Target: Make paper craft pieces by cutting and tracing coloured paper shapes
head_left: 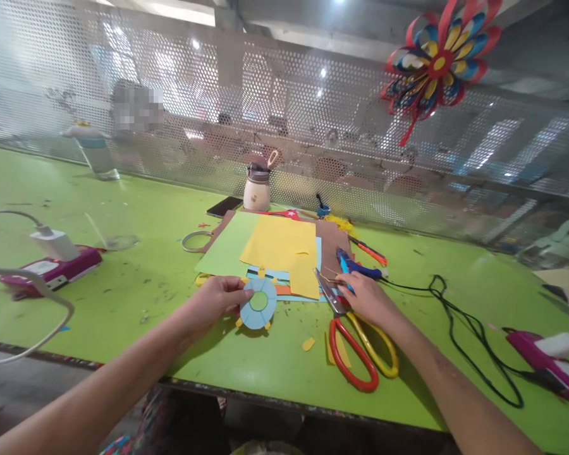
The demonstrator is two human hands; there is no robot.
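My left hand [214,300] pinches the left edge of a round light-blue paper craft [258,304] with a green centre and small yellow tabs, held just above the green table [137,284]. My right hand [367,298] rests on the table at the handle of a blue glue gun [355,266], fingers curled around its grip. Red and yellow-handled scissors [355,351] lie right beside and partly under that hand. Sheets of yellow paper [284,249] and green paper [227,249] lie stacked behind both hands.
A black cord [459,322] runs right from the glue gun. A cream jar [256,188] and a phone [224,206] stand by the perforated mesh wall. Pink devices sit at the far left [52,268] and far right [545,363]. A paper pinwheel [439,60] hangs above.
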